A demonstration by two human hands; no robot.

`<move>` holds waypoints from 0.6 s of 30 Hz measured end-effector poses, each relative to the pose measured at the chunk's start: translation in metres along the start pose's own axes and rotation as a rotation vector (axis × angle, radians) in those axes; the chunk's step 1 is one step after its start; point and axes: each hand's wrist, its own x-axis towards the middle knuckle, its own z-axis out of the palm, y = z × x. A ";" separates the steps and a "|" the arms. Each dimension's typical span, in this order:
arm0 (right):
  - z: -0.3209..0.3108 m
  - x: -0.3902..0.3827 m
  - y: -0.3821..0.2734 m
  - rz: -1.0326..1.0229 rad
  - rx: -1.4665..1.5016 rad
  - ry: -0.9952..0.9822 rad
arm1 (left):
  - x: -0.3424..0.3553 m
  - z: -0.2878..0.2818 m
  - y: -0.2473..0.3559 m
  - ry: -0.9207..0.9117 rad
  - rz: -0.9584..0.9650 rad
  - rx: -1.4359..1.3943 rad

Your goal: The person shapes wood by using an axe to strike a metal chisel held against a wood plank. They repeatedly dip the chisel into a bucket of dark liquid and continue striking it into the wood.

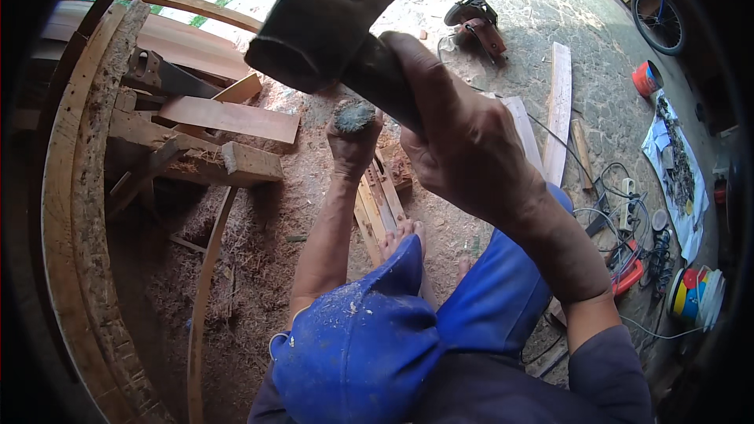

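Note:
My right hand (471, 141) is wrapped round the dark handle of a hatchet (314, 20), raised close to the camera with its broad metal head up and to the left. Lower down, my left hand (355, 145) is closed round an upright tool with a round, frayed grey top (354, 118); its lower end is hidden beneath the hand. Below that hand, narrow lengths of wood (380, 202) lie on the ground, and my bare foot (404, 239) rests against them. The hatchet and the grey top are apart in this view.
At left stands a curved wooden frame (67, 212) with beams, boards and a handsaw (169, 74). Wood shavings (228, 267) cover the ground there. A red power tool (481, 31) lies ahead. At right are planks (559, 110), tangled cables (628, 204) and a white sheet (656, 141).

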 end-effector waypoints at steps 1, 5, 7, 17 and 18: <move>0.018 -0.008 0.007 0.121 -0.120 -0.308 | 0.000 -0.010 -0.012 -0.020 0.125 0.240; 0.048 -0.039 0.050 0.295 -0.204 -0.588 | -0.007 0.019 0.011 0.030 0.015 0.003; 0.040 -0.032 0.037 0.313 -0.145 -0.560 | 0.004 0.014 0.005 0.030 -0.077 -0.138; -0.007 0.024 0.001 -0.040 -0.004 0.062 | 0.008 0.019 -0.004 -0.006 -0.229 -0.347; 0.019 0.001 0.015 0.063 -0.122 -0.091 | 0.010 0.017 -0.003 -0.017 -0.202 -0.324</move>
